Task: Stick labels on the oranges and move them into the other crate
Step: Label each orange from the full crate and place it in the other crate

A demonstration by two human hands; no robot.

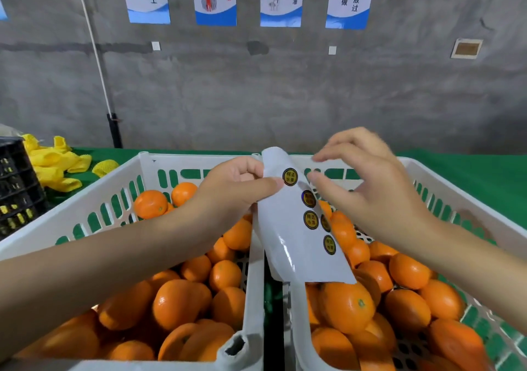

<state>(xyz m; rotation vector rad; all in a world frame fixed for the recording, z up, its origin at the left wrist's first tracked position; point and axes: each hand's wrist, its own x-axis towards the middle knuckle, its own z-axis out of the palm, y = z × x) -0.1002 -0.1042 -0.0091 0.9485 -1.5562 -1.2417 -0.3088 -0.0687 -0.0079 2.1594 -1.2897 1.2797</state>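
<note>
The label-peeling step is judged to be in hand. A white label sheet [285,228] is held up at the centre of the view, above the gap between two white crates. It is pinched at its 10 o'clock edge between the thumb and curled fingers of the left hand [236,188]. Several round dark-and-gold labels are seen on the sheet, and the topmost label [290,176] lies just beside the left thumb tip. The right hand [368,188] is poised at 3 o'clock of that label, with thumb and forefinger apart and nothing gripped. Through the motion blur it cannot be told whether the thumb touches the sheet. Oranges [176,305] are piled in both the left crate [256,299] at 7 o'clock and the right crate [296,328] at 5 o'clock; none is lifted. Next, a fine pinch on the label's rim is called for. The label is to be peeled slowly so that it is not creased, with the sheet held taut. An orange is then to be picked up and the label pressed on.
</note>
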